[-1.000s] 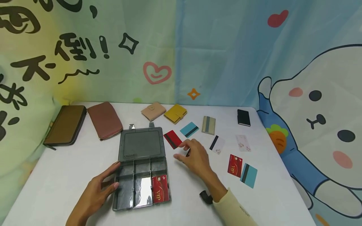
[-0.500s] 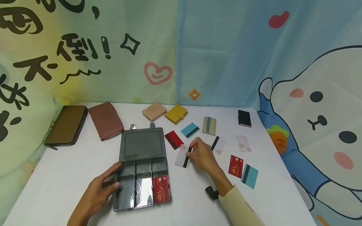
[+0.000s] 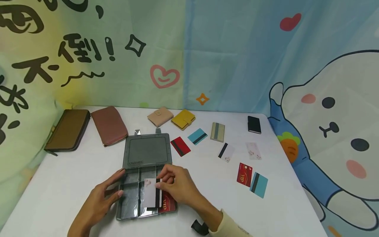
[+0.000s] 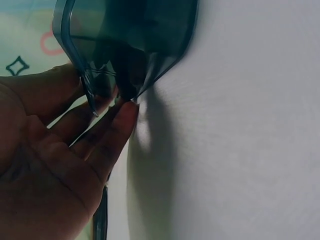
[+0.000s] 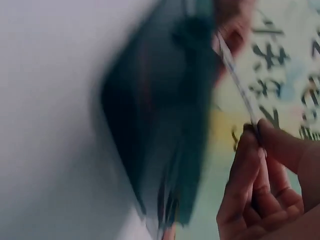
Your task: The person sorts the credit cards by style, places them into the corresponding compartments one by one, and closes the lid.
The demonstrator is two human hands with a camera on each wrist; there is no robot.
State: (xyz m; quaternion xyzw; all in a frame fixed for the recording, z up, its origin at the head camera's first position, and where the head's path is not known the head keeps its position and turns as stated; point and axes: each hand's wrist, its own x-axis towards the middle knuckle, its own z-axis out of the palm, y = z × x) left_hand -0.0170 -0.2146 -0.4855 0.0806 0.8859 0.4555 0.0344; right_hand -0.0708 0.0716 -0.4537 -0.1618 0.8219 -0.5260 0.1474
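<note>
My right hand pinches a white card with a black stripe between thumb and fingers, above the grey divided box. The card overlaps the middle compartment and part of the red VIP card lying in the right one. In the right wrist view the card shows edge-on, its end between my fingertips. The box lies with its lid folded back. Against its left side rests my left hand, index finger near the hinge and thumb lower on the wall.
Right of the lid lie a red card, a blue card, a beige card and several more. A yellow wallet, pink wallet, brown wallet, olive wallet and black cardholder line the back.
My right hand has lifted the white striped card from beside the red card and carried it left over the box. My left hand stays at the box's left side.
</note>
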